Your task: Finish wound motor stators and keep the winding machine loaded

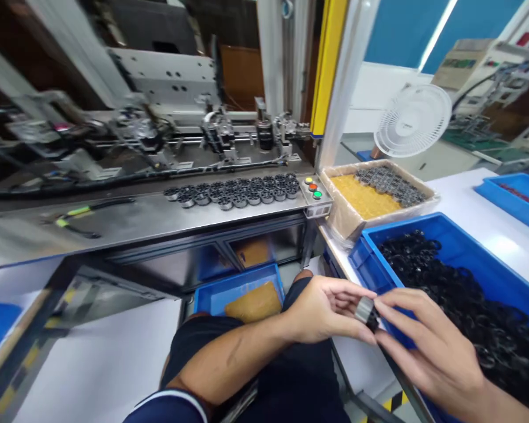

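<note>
My left hand [330,308] is closed on a short silver metal ring [364,308], held between thumb and fingers. At the ring's right side is a small black part [372,321], pinched by the thumb and fingertips of my right hand [427,341]. The two pieces touch, but my fingers partly hide the join. Both hands are above my lap, by the near corner of a blue bin [381,276] that holds a heap of black ring-shaped parts [458,282].
Rows of round metal-and-black parts [242,191] lie on the steel machine ledge [132,229], near a button box [316,197] and cutting pliers [83,212]. A lined carton [335,220] holds similar parts. A white fan [412,120] stands behind. Below is a blue tray [207,296].
</note>
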Motion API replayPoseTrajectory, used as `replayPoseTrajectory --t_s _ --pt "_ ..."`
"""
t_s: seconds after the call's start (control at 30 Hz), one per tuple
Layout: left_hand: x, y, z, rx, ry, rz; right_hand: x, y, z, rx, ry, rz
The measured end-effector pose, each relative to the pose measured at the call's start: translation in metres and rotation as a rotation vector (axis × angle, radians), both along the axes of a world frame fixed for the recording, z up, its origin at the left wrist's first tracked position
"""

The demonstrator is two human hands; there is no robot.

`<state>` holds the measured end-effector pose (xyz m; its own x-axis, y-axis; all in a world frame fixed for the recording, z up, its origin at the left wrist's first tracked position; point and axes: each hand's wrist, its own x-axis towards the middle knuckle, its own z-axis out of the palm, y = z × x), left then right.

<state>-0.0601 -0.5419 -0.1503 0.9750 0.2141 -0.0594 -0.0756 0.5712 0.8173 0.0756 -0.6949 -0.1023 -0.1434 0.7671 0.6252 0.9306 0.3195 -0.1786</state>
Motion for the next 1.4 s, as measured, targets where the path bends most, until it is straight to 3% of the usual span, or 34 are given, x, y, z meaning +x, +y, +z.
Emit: replayPoseTrajectory --t_s 0.2,0.33,0.4,0.5,0.6,0.73,0.83,0.97,1.03,1.2,1.3,1.4 --pt "-0.005 -0.013 -0.001 0.338 -0.114 0.089 0.010 0.002 -0.010 0.051 -0.005 -0.011" --pt "-0.004 -0.019 -0.001 0.374 -0.203 0.049 0.015 0.008 -0.008 -0.024 0.276 -0.108" --pt "0.000 -0.020 -0.001 0.397 -0.200 0.065 0.026 0.011 -0.007 -0.158 0.329 -0.105" --pt "0.009 -0.018 -0.002 0.547 -0.163 0.108 0.069 0.009 -0.009 -0.423 0.295 -0.159" --pt "0.017 -0.011 -0.004 0.761 -0.109 0.178 0.140 -0.001 -0.023 -0.457 0.211 -0.403" --pt "0.022 -0.002 -0.006 0.582 0.018 0.171 0.221 -0.024 -0.064 -0.598 0.076 -0.611" --pt "0.021 0.002 -0.002 0.530 -0.013 0.192 0.251 -0.037 -0.094 -0.672 0.013 -0.626" --pt "0.015 0.007 0.005 0.806 -0.125 0.301 0.270 -0.040 -0.112 -0.692 -0.041 -0.571" --pt "0.011 0.009 0.006 0.874 -0.142 0.320 0.276 -0.039 -0.114 -0.681 -0.062 -0.541" --pt "0.003 0.013 0.007 0.849 -0.139 0.366 0.275 -0.035 -0.107 -0.645 -0.095 -0.542" --pt "-0.001 0.015 0.011 0.856 -0.202 0.380 0.265 -0.031 -0.089 -0.586 -0.106 -0.602" --pt "-0.003 0.017 0.013 0.844 -0.207 0.333 0.239 -0.021 -0.057 -0.459 -0.110 -0.682"
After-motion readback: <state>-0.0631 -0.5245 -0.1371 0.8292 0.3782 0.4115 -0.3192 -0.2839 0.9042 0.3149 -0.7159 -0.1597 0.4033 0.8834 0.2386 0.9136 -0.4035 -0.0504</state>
